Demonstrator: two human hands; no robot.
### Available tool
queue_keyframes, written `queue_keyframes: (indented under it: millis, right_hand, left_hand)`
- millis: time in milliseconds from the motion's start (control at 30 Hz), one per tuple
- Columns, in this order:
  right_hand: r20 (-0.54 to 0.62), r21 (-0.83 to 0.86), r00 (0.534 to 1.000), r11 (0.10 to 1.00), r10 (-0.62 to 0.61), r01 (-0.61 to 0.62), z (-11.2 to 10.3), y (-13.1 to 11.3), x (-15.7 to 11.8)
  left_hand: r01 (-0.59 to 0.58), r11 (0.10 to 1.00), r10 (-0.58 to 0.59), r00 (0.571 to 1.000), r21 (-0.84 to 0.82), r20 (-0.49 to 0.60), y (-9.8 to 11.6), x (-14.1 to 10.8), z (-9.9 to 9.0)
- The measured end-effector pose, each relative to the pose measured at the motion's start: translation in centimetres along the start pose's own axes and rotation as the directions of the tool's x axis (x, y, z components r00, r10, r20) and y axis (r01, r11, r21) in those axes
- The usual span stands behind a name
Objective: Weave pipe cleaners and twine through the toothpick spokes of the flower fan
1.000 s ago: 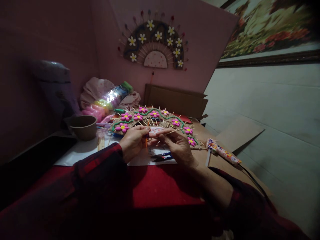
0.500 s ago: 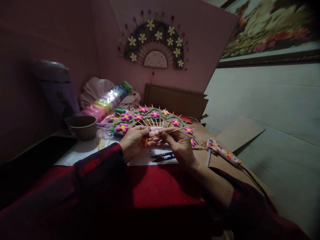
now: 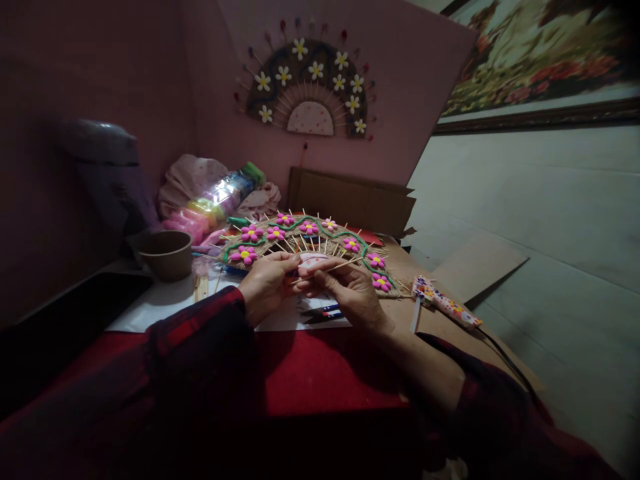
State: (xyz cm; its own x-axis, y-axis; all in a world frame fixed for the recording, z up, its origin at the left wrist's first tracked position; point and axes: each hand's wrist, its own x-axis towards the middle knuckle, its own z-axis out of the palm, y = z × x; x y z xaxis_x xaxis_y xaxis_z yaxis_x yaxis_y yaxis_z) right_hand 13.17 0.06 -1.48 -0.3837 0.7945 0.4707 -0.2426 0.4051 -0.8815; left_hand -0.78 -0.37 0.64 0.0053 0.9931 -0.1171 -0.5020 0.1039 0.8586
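Note:
My right hand (image 3: 353, 293) pinches a thin wooden stick (image 3: 345, 264), which slants across in front of the fingers. Close beside it, my left hand (image 3: 267, 280) is closed with thumb and fingers together, and a small orange bit shows near its fingertips; what it grips is mostly hidden. Just behind both hands lies a half-round woven fan (image 3: 320, 230) with pink clay flowers, a wavy green line and sticks poking out. Its spotted pale centre is partly covered by my fingers. Below my right hand rest blue-handled thread snips (image 3: 325, 312), partly hidden.
A brown bowl (image 3: 167, 255) and bagged coloured clay (image 3: 220, 200) stand at left. A flower-patterned glue gun (image 3: 445, 303) with a cord lies at right. Folded cardboard (image 3: 350, 200) leans behind. On the wall hangs a similar fan (image 3: 307, 87) with white flowers.
My right hand has moved slightly left and down with the stick, closer to my left hand. The snips are now more covered. My left hand stays nearly in place.

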Motion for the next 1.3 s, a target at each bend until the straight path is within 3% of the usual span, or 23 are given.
queue_keyframes:
  millis: [300, 500, 733, 867, 1000, 1300]
  right_hand:
    - [0.031, 0.087, 0.997, 0.993, 0.073, -0.075, -0.08, -0.17, 0.24]
    - [-0.045, 0.035, 0.999, 0.999, -0.005, 0.006, 0.06, 0.06, 0.14]
    - [0.044, 0.096, 0.995, 0.991, 0.084, -0.088, -0.01, -0.11, 0.12]
    - [0.041, 0.108, 0.992, 0.986, 0.120, -0.124, -0.11, -0.38, 0.19]
    - [0.034, 0.107, 0.993, 0.988, 0.111, -0.114, -0.14, -0.40, 0.26]
    - [-0.004, 0.091, 0.996, 0.992, 0.093, -0.092, -0.38, -0.07, 0.47]
  left_hand:
    - [0.007, 1.000, -0.007, 1.000, -0.011, 0.005, -0.05, 0.05, -0.09]
    - [0.021, 1.000, -0.021, 1.000, 0.017, -0.004, 0.09, -0.19, 0.10]
    - [0.011, 1.000, -0.011, 0.999, -0.009, 0.037, -0.22, 0.03, -0.10]
    - [-0.019, 1.000, 0.020, 1.000, 0.022, -0.016, -0.19, 0.13, -0.08]
    - [-0.006, 0.999, 0.009, 0.998, 0.043, -0.065, -0.02, 0.16, 0.08]
    - [0.028, 0.998, -0.026, 0.999, 0.061, -0.030, -0.05, 0.08, 0.12]
